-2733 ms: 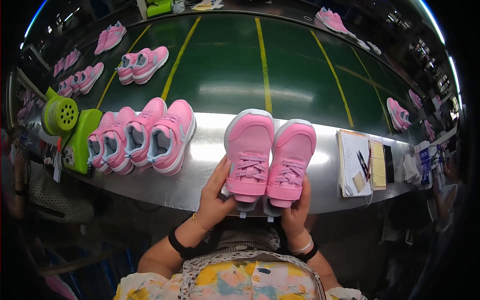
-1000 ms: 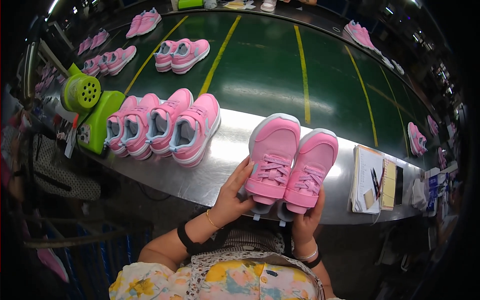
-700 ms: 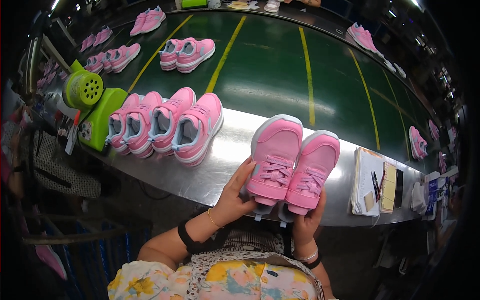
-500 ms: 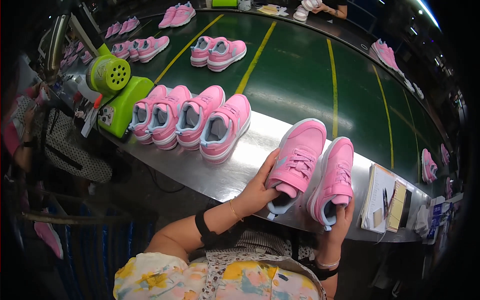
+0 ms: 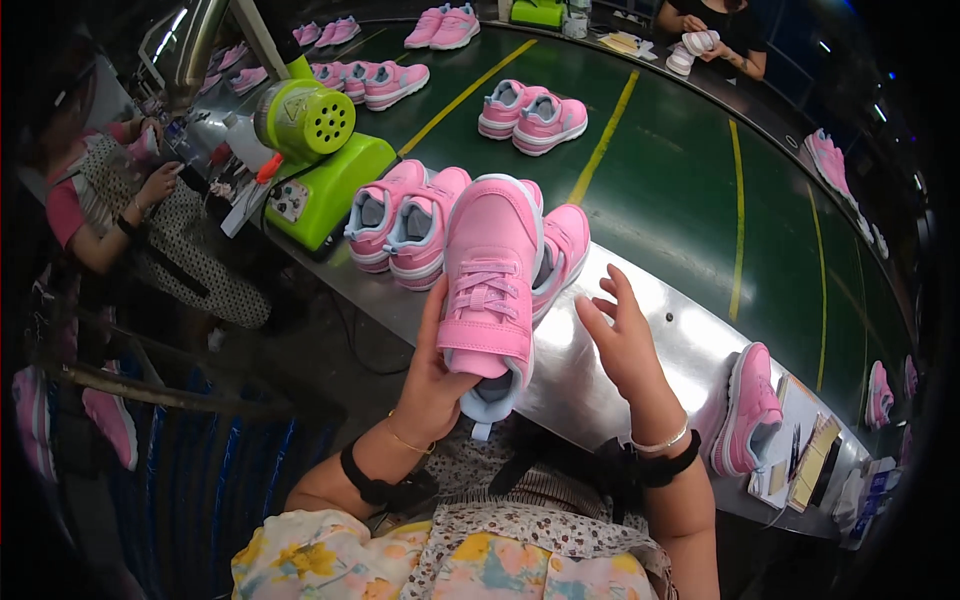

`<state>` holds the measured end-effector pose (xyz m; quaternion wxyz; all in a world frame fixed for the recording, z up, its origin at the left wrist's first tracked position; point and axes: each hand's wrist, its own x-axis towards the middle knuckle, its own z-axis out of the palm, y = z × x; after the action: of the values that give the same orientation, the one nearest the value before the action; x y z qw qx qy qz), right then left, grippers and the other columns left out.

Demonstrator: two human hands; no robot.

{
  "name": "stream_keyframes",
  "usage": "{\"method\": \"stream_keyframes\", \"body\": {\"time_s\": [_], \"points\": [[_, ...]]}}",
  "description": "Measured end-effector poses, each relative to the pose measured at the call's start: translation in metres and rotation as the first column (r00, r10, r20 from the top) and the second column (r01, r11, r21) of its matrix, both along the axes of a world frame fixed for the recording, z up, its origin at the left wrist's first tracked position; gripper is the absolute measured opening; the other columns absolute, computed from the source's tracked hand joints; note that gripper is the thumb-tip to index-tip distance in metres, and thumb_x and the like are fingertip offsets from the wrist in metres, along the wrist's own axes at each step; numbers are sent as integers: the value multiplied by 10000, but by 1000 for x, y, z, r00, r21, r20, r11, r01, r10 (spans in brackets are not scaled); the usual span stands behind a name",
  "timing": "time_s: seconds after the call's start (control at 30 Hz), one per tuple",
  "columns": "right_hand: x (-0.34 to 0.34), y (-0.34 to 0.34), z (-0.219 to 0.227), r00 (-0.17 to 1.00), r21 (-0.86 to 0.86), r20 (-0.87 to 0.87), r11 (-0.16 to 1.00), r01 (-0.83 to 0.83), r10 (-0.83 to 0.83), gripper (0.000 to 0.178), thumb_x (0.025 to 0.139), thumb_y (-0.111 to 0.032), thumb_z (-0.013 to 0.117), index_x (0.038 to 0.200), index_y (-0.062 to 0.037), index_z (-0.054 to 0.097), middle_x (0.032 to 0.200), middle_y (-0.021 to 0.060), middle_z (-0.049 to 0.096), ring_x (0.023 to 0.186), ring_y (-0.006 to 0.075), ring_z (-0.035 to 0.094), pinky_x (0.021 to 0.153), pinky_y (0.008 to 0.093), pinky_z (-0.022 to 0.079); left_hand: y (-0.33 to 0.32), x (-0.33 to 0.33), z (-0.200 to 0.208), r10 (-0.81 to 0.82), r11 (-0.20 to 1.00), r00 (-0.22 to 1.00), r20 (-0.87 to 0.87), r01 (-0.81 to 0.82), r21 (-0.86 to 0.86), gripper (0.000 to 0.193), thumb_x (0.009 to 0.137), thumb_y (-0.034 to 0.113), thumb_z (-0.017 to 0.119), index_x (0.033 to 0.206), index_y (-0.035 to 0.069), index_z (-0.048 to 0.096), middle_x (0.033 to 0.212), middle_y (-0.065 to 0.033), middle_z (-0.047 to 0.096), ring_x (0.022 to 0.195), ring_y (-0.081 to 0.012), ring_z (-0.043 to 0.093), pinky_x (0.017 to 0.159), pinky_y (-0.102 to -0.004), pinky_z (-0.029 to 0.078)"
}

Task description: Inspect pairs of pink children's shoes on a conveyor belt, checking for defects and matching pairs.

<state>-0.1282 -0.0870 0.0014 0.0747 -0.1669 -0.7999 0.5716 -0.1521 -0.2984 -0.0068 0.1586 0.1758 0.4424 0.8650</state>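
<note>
Head view: half a second earlier each hand had a shoe, but now the pair was split up; the left hand (image 5: 432,375) kept its shoe (image 5: 490,250), fingers wrapped round the side near the heel, toe pointing away, held up in front of the row (image 5: 425,235); the right hand (image 5: 625,340) had let go, fingers spread and a bit bent over the bench (image 5: 565,385), holding nothing; the second shoe (image 5: 745,415) was at the bench's right end by the notebook (image 5: 793,403), hiding part of it, can't tell if it sat on the pages; the view had swung left too, so most stuff showed further right; the held shoe blocked part of the row; a green machine (image 5: 340,190) stood just left of that; beyond was the belt (image 5: 670,170) with more pink pairs (image 5: 532,117); across it a co-worker (image 5: 735,35) held a pale shoe (image 5: 700,42).
</note>
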Motion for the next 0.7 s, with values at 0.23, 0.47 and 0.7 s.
{"method": "stream_keyframes", "body": {"time_s": [0.23, 0.47, 0.7], "points": [[-49, -13, -46, 990, -217, 117, 971, 98, -73, 601, 825, -264, 595, 1289, 55, 387, 1171, 188, 533, 1040, 264, 563, 880, 350, 455, -10, -4, 0, 53, 997, 998, -47, -55, -52, 982, 694, -82, 647, 1471, 136, 88, 1369, -99, 369, 1229, -215, 436, 1012, -351, 373], [54, 16, -38, 947, -866, -57, 488, 111, -317, 444, 856, -102, 433, 1289, -7, 412, 1219, 110, 527, 1096, 230, 546, 932, 352, 452, 19, -7, -30, -86, 995, 996, 24, 87, -47, 970, 706, -73, 655, 1469, 126, 90, 1347, -96, 381, 1220, -211, 441, 1007, -348, 374], [123, 16, -48, 816, -343, -475, 923, 172, -329, 779, 787, -34, 620, 1427, -68, 176, 1332, 142, 400, 1183, 235, 476, 972, 360, 415, 72, 7, -56, -320, 940, 947, -36, 313, -138, 1004, 695, -108, 655, 1463, 129, 53, 1357, -110, 370, 1251, -220, 414, 1031, -344, 360]]}}
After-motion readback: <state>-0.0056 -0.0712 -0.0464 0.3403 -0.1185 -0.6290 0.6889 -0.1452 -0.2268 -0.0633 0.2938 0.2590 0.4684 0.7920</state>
